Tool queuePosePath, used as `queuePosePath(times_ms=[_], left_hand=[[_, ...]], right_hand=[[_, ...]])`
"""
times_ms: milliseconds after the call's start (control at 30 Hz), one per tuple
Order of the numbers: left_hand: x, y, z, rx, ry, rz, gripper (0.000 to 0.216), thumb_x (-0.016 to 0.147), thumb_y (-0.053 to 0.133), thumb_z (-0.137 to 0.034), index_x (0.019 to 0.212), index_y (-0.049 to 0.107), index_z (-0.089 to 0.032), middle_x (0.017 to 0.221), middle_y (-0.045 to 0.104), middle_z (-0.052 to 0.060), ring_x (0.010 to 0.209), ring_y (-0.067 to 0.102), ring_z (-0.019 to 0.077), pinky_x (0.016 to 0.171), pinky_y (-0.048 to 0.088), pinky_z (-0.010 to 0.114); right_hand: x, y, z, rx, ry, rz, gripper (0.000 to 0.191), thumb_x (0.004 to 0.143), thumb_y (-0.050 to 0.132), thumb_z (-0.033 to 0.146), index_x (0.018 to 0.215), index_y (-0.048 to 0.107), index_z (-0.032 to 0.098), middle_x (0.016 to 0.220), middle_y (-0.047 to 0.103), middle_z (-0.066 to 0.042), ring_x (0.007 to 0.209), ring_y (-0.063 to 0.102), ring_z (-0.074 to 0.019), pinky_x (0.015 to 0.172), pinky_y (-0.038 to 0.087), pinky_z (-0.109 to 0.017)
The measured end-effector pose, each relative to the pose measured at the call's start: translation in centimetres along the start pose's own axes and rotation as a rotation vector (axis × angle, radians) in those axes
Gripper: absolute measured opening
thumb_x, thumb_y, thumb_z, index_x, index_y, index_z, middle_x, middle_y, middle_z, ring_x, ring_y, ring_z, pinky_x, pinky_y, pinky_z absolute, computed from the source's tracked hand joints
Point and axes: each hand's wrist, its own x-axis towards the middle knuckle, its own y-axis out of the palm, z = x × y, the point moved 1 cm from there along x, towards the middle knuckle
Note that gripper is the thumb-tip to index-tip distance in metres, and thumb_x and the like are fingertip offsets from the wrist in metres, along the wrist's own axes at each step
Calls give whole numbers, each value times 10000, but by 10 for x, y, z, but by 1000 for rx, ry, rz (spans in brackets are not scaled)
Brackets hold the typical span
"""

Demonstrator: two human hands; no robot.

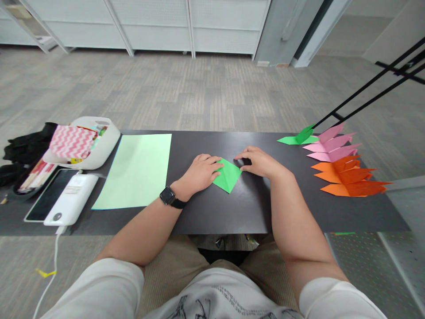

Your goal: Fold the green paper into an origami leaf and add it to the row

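Observation:
A folded green paper square (229, 176) lies turned like a diamond on the dark table, with crease lines meeting near its top. My left hand (202, 172) rests flat over its left corner, fingers stretched out and touching the paper. At the right corner is the thumb of my right hand (257, 161). The index finger of that hand curves toward the paper's upper right edge, apart from the thumb. Its other fingers are partly hidden beneath the palm.
Folded paper cranes in green (300, 136), pink (332, 144) and orange (352, 177) line the right side. Left are a pale green sheet (139, 170), a white basket (108, 144), a tablet (43, 201) and a white power bank (71, 199) with a cable. A black metal frame (358, 88) stands behind the cranes.

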Motion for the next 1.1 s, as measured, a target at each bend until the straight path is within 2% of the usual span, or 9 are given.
queuePosePath(times_ms=[100, 167, 233, 300, 367, 467, 700, 800, 1100], left_hand=[[0, -2, -1, -10, 5, -1, 389, 1089, 527, -324, 1411, 739, -263, 1572, 647, 65, 1327, 566, 322, 1225, 398, 574], [-1, -4, -2, -22, 9, -9, 391, 1086, 523, -307, 1410, 737, -269, 1568, 650, 58, 1328, 566, 319, 1230, 393, 571], [-1, -3, -3, -40, 16, -17, 396, 1084, 524, -301, 1422, 729, -271, 1573, 647, 56, 1327, 562, 314, 1229, 396, 565], [0, -2, -5, -58, 22, -21, 400, 1084, 532, -307, 1437, 718, -280, 1585, 640, 49, 1344, 547, 315, 1244, 378, 579], [0, -1, -6, -73, 24, -15, 401, 1079, 550, -311, 1448, 708, -302, 1594, 635, 33, 1370, 529, 318, 1275, 333, 614], [2, 1, -5, -113, 9, -12, 414, 1056, 602, -317, 1460, 691, -321, 1580, 650, 18, 1381, 533, 314, 1299, 295, 643], [8, -3, 11, -237, -87, -146, 299, 1091, 534, -281, 1272, 770, -251, 1359, 778, 45, 1272, 676, 237, 1211, 453, 491], [9, -2, 17, -196, -70, -200, 271, 1059, 600, -290, 1253, 786, -251, 1372, 751, 61, 1289, 658, 249, 1197, 468, 467], [4, 3, 20, -91, -48, -90, 375, 1069, 615, -353, 1418, 742, -298, 1559, 612, 99, 1418, 540, 307, 1271, 380, 566]], right_hand=[[-4, -6, -4, -23, 57, 25, 529, 824, 847, 203, 1340, 790, 302, 1191, 711, -83, 1134, 694, -284, 1086, 542, -436], [-4, -9, -1, 2, 73, 5, 471, 869, 808, 232, 1336, 788, 291, 1153, 716, -79, 1074, 702, -266, 1032, 561, -420], [-2, -9, 6, 34, 61, -84, 372, 947, 741, 284, 1315, 793, 278, 1135, 718, -80, 1066, 699, -256, 1014, 562, -414], [2, -4, 18, 47, 6, -169, 345, 971, 724, 302, 1307, 797, 286, 1209, 712, -86, 1165, 678, -262, 1099, 522, -439], [7, 4, 29, 35, -40, -155, 347, 950, 768, 319, 1295, 809, 309, 1306, 694, -90, 1270, 637, -278, 1164, 477, -468], [12, 17, 38, -40, 9, -137, 341, 944, 792, 332, 1283, 822, 346, 1415, 667, -91, 1375, 565, -328, 1187, 430, -543], [15, 27, 37, -103, 58, -117, 382, 918, 839, 355, 1298, 818, 381, 1444, 649, -91, 1377, 526, -363, 1155, 416, -584], [15, 27, 40, -99, 32, -130, 430, 924, 828, 334, 1348, 790, 398, 1463, 629, -86, 1393, 517, -355, 1166, 413, -569], [17, 31, 36, -96, 24, -92, 393, 951, 796, 330, 1331, 801, 430, 1495, 610, -80, 1419, 497, -364, 1186, 414, -602]])
